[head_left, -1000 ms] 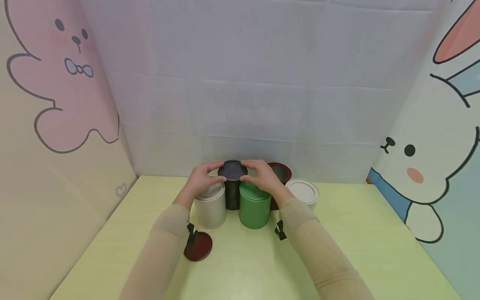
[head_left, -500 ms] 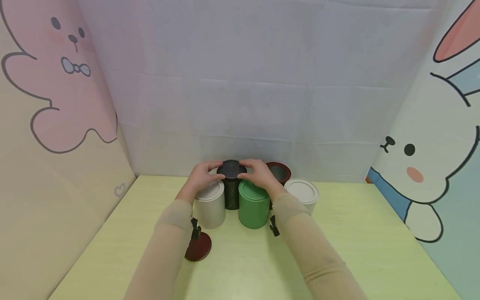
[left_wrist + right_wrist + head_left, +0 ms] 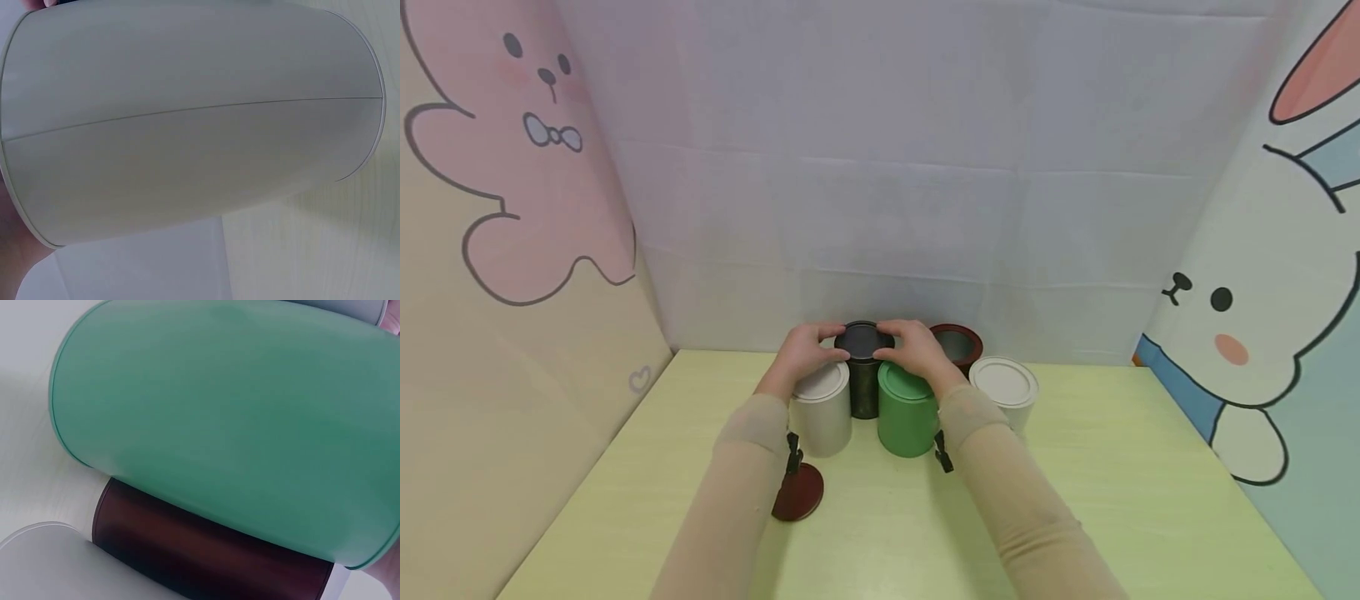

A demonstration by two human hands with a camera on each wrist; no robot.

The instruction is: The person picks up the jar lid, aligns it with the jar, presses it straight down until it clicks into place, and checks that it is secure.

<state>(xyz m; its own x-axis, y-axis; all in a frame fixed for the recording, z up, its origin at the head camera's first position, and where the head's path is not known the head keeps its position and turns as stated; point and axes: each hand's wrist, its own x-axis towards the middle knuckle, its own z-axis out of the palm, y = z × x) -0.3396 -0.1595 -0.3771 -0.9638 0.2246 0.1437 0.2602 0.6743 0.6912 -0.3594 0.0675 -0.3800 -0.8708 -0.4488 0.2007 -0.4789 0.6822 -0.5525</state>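
A black can [image 3: 864, 393] stands upright at the back, a round black lid [image 3: 862, 340] on top. My left hand [image 3: 799, 360] grips the lid's rim from the left, my right hand [image 3: 919, 352] from the right, thumbs nearer me. In front stand a lidded white can [image 3: 822, 423] and a lidded green can [image 3: 907, 427], each under one hand. The left wrist view is mostly filled by that white can [image 3: 187, 150], the right one by the green can [image 3: 225, 425]; the fingertips are largely hidden there.
Behind the green can stands a dark red can [image 3: 967, 364] with its top uncovered. To its right is another lidded white can [image 3: 1004, 382]. A dark red lid [image 3: 801, 492] lies on the table [image 3: 880, 542] by my left forearm. A white cloth wall [image 3: 880, 225] closes the back.
My right forearm and wrist have swung slightly inward to the left. Both hands have stayed at the black lid, and the cans stand where they were.
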